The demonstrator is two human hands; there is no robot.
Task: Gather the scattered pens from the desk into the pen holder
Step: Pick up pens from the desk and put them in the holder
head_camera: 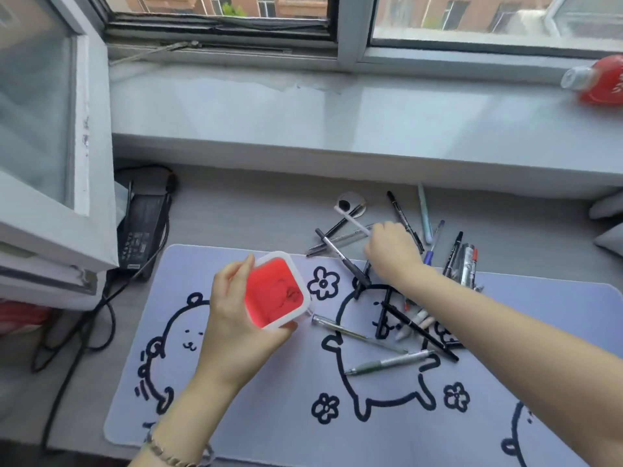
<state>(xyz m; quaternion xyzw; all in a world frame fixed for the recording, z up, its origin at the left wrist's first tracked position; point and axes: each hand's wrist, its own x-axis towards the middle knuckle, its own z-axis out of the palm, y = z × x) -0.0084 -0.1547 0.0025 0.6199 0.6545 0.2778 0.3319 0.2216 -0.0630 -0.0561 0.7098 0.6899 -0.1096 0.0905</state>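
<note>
My left hand (232, 318) grips a square pen holder (274, 291) with a white rim and a red inside, lifted over the desk mat and tilted toward me; nothing shows inside it. My right hand (392, 249) is closed on a white pen (350, 219) that sticks out up and to the left, above the pile. Several pens (340, 254) lie scattered at the mat's far right edge and on the grey desk. More pens lie on the mat: a clear one (357, 335), a green one (387, 363) and a black one (421, 332).
A lilac desk mat (269, 399) with bear drawings covers the desk. A black power adapter (141, 227) with cables sits at the left by the open window frame. A round cable hole (350, 201) lies behind the pens. A red bottle (600, 79) lies on the windowsill.
</note>
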